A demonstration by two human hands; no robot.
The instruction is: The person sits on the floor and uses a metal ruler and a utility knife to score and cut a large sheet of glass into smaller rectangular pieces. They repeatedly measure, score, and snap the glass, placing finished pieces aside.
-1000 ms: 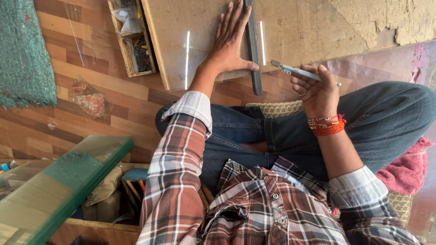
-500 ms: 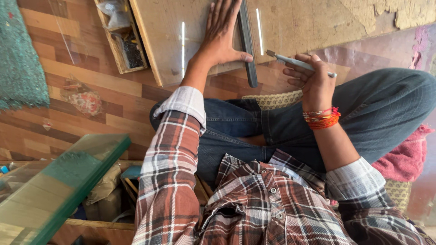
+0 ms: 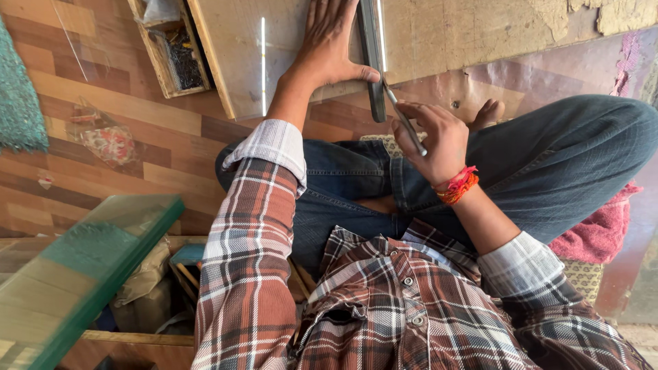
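Glass sheet (image 3: 274, 62) is lying on the board; left hand (image 3: 329, 51) is pressing a straightedge (image 3: 371, 55) flat, fingers spread, while right hand (image 3: 428, 137) fingers are clamping a cutter (image 3: 404, 120) at its near end.

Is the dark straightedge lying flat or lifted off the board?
Flat: the straightedge lies along the board, pressed by the left hand.

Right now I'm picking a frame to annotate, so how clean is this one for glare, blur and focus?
Head view: even daylight with soft shadows; the left hand and right hand with its slim metal tool are sharp. A bright glare streak lies on the glass sheet. The green-edged glass stack close to the camera is blurred.
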